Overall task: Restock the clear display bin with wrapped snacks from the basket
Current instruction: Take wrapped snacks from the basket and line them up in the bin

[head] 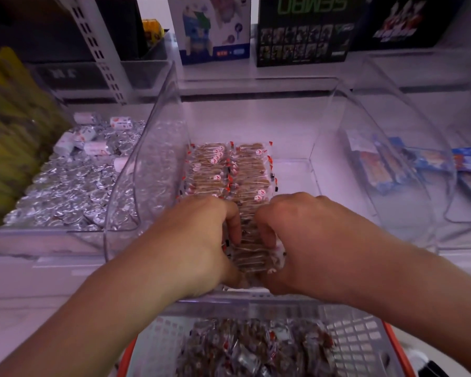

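Two hands, the left hand (201, 240) and right hand (305, 240), curl their fingers around wrapped snacks (252, 251) between them inside the clear display bin (313, 164). More wrapped snacks sit in the basket (359, 338) just below the bin.

Snacks (229, 170) in bin (314, 148); basket (356, 338) before bin.

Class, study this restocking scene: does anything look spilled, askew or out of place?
Nothing stands out. The wrapped snacks lie in neat rows in the clear display bin; both hands, left hand and right hand, hold more.
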`<state>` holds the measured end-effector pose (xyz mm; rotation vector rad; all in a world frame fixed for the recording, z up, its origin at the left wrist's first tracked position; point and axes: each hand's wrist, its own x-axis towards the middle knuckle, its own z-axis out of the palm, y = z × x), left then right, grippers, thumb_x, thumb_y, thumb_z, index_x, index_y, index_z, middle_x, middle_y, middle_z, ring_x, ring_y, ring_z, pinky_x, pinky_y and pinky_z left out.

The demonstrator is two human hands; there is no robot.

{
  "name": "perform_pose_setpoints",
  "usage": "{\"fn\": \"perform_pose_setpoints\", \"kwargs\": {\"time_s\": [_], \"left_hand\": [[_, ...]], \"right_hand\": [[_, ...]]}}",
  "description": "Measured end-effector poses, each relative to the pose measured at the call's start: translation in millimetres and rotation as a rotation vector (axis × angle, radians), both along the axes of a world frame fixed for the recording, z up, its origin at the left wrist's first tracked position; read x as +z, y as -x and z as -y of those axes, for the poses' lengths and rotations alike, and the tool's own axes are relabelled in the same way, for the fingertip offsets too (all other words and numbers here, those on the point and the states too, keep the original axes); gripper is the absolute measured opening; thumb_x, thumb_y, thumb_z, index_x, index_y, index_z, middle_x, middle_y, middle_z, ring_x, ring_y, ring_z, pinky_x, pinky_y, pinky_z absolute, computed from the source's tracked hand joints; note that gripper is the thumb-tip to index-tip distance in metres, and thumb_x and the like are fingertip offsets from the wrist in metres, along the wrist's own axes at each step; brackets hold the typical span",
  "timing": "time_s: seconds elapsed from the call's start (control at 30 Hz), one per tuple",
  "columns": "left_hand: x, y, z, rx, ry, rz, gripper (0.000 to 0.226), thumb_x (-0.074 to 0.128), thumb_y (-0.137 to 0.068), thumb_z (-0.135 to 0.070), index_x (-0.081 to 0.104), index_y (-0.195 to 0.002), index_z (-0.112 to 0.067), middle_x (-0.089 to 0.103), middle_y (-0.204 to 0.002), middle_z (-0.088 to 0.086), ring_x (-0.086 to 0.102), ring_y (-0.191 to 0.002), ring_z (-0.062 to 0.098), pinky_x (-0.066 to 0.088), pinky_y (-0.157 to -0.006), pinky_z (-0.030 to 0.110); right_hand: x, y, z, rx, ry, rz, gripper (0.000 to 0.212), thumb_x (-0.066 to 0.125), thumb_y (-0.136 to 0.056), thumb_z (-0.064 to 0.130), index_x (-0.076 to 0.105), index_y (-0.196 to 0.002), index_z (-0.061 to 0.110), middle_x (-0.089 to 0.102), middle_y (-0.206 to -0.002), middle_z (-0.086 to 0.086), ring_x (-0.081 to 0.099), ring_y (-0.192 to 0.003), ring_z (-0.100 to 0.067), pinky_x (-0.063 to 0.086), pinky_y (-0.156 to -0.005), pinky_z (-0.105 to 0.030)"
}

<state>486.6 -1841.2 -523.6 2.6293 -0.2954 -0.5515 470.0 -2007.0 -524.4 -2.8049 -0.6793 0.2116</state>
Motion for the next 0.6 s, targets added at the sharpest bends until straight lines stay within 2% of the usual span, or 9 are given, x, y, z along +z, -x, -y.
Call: {"fn": "perform_pose_setpoints", "kwargs": {"time_s": [0.1, 0.17, 0.27, 0.33, 0.4, 0.47, 0.53, 0.6], "left_hand": [[-1.8, -0.6, -3.1, -0.002, 0.018, -0.012, 0.043, 0.096, -0.050, -0.024, 0.066, -0.080, -0.024, 0.068, -0.073, -0.005, 0.065, -0.070, 0.016, 0.056, -0.066, 0.031], [-2.9, -0.8, -6.2, -0.006, 0.042, -0.016, 0.045, 0.097, -0.049, -0.026, 0.066, -0.081, -0.024, 0.066, -0.073, -0.006, 0.062, -0.068, 0.015, 0.054, -0.065, 0.031], [-0.8, 0.3, -9.9, 0.007, 0.134, 0.013, 0.039, 0.095, -0.057, -0.029, 0.067, -0.084, -0.024, 0.065, -0.072, -0.006, 0.057, -0.062, 0.010, 0.049, -0.060, 0.028], [5.5, 4.3, -8.1, 0.033, 0.266, 0.143, 0.022, 0.087, -0.070, -0.028, 0.069, -0.083, -0.024, 0.067, -0.070, -0.007, 0.058, -0.058, 0.005, 0.049, -0.060, 0.026], [17.7, 13.2, -5.8, 0.020, 0.436, 0.323, 0.007, 0.079, -0.080, -0.023, 0.072, -0.078, -0.021, 0.068, -0.066, -0.006, 0.058, -0.055, 0.004, 0.048, -0.055, 0.021], [30.1, 32.7, -8.8, -0.068, 0.598, 0.445, 0.013, 0.076, -0.084, -0.019, 0.070, -0.072, -0.017, 0.065, -0.060, -0.004, 0.054, -0.049, 0.005, 0.043, -0.048, 0.018], [29.9, 59.5, -17.6, -0.219, 0.645, 0.595, 0.021, 0.074, -0.081, -0.014, 0.062, -0.064, -0.015, 0.054, -0.051, -0.003, 0.047, -0.045, 0.005, 0.035, -0.046, 0.013], [6.5, 86.0, -25.0, -0.329, 0.557, 0.685, 0.024, 0.068, -0.076, -0.013, 0.051, -0.060, -0.017, 0.046, -0.052, -0.007, 0.042, -0.048, 0.006, 0.032, -0.049, 0.016]], "right_hand": [[3.7, -1.0, 2.5, -0.013, -0.029, -0.046, 0.041, 0.078, -0.061, 0.047, 0.042, -0.078, 0.036, 0.058, -0.090, 0.011, 0.060, -0.083, -0.016, 0.043, -0.060, -0.024], [5.7, -2.5, 6.2, -0.032, -0.047, -0.029, 0.037, 0.078, -0.061, 0.044, 0.047, -0.079, 0.035, 0.053, -0.080, 0.013, 0.056, -0.077, -0.012, 0.035, -0.053, -0.015], [9.9, -4.1, 10.4, -0.067, -0.102, 0.055, 0.024, 0.078, -0.070, 0.036, 0.056, -0.081, 0.031, 0.046, -0.069, 0.014, 0.048, -0.066, -0.003, 0.029, -0.053, -0.012], [17.5, 1.5, 13.6, -0.073, -0.214, 0.182, 0.012, 0.074, -0.079, 0.024, 0.063, -0.078, 0.027, 0.042, -0.058, 0.015, 0.042, -0.056, 0.002, 0.029, -0.053, -0.011], [31.6, 19.8, 17.9, 0.009, -0.322, 0.346, 0.007, 0.071, -0.084, 0.017, 0.068, -0.080, 0.022, 0.040, -0.053, 0.017, 0.041, -0.052, 0.002, 0.031, -0.053, -0.015], [36.2, 48.1, 25.2, 0.180, -0.347, 0.422, 0.007, 0.065, -0.090, 0.015, 0.070, -0.085, 0.014, 0.053, -0.062, 0.013, 0.048, -0.057, -0.005, 0.037, -0.056, -0.022], [24.2, 76.0, 31.1, 0.320, -0.304, 0.358, 0.015, 0.057, -0.094, 0.016, 0.068, -0.084, 0.011, 0.060, -0.070, 0.002, 0.055, -0.064, -0.016, 0.043, -0.059, -0.030], [-4.7, 98.3, 29.6, 0.356, -0.180, 0.115, 0.017, 0.053, -0.093, 0.020, 0.067, -0.085, 0.015, 0.065, -0.074, -0.001, 0.060, -0.071, -0.021, 0.045, -0.063, -0.035]]}}
